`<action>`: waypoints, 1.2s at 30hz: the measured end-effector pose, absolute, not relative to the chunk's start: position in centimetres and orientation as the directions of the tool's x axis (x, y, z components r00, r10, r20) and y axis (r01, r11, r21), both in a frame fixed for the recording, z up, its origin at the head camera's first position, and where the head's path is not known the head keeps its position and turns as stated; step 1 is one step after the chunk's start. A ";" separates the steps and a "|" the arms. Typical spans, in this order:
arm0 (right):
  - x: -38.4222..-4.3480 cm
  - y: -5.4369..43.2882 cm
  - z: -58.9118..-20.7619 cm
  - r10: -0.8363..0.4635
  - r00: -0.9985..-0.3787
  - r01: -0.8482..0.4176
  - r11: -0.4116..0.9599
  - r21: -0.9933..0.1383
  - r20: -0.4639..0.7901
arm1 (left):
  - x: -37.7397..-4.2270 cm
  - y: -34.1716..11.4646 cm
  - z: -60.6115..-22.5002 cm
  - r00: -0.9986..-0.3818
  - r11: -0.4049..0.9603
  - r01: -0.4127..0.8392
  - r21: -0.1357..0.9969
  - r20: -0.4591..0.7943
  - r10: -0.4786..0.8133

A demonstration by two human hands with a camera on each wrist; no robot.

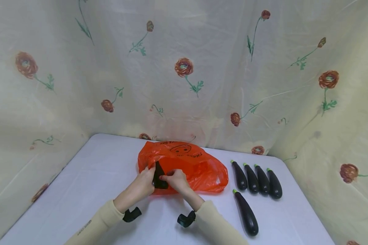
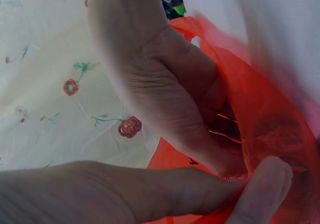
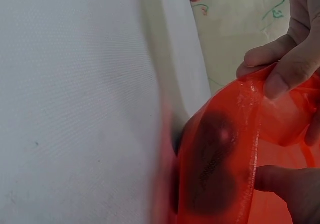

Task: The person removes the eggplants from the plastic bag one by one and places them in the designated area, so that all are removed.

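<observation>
A crinkled red plastic bag (image 1: 199,170) with black print lies towards the back of the table. My left hand (image 1: 146,180) pinches the rim of its mouth between thumb and finger, as the left wrist view shows at the bag's edge (image 2: 225,211). My right hand (image 1: 178,180) reaches into the mouth; the bag hides its fingertips. Between the hands, a dark, glossy eggplant (image 1: 159,183) shows in the opening. Through the film in the right wrist view, dark rounded shapes (image 3: 215,159) appear beside my right thumb (image 3: 275,179). Whether my right fingers hold anything is hidden.
Right of the bag, several eggplants (image 1: 253,180) lie side by side, green stems pointing away. Another eggplant (image 1: 246,214) lies nearer. The white table (image 1: 89,180) stands against a flowered curtain (image 1: 214,102) at the back and both sides.
</observation>
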State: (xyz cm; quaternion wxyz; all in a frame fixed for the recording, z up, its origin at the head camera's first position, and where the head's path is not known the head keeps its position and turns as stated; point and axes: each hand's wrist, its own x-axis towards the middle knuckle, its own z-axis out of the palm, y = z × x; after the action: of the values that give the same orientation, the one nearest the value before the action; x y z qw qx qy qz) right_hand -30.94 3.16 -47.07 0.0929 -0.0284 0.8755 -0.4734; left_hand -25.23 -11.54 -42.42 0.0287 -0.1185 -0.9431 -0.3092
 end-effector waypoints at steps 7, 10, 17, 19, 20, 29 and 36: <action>-31.0 2.9 -47.5 -0.152 -0.978 0.041 0.518 -0.854 -0.139 | -25.3 -11.5 -42.4 -0.972 0.782 0.234 0.577 0.122 0.200; -30.9 2.9 -47.6 -0.148 -0.978 0.049 0.512 -0.857 -0.145 | -25.3 -11.4 -42.4 -0.973 0.783 0.228 0.579 0.115 0.198; -30.8 2.9 -47.4 -0.149 -0.977 0.053 0.517 -0.854 -0.151 | -25.4 -11.5 -42.6 -0.973 0.785 0.229 0.576 0.113 0.201; -30.9 3.0 -47.3 -0.146 -0.978 0.051 0.515 -0.856 -0.146 | -25.4 -11.5 -42.6 -0.973 0.785 0.231 0.574 0.114 0.203; -30.9 3.1 -47.3 -0.144 -0.979 0.048 0.515 -0.856 -0.142 | -25.4 -11.5 -42.6 -0.972 0.784 0.232 0.576 0.114 0.204; -30.7 3.9 -46.9 -0.126 -0.982 0.056 0.514 -0.856 -0.140 | -25.3 -11.6 -42.8 -0.969 0.781 0.246 0.573 0.123 0.215; -30.4 4.5 -46.8 -0.124 -0.982 0.058 0.521 -0.852 -0.142 | -25.4 -11.6 -42.8 -0.967 0.786 0.253 0.564 0.134 0.216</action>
State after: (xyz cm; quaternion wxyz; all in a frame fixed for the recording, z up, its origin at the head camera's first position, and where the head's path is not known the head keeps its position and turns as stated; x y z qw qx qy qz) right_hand -30.44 4.50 -46.84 0.0927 -0.0190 0.8670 -0.4892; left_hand -25.42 -11.57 -42.76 0.0311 -0.1241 -0.9444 -0.3029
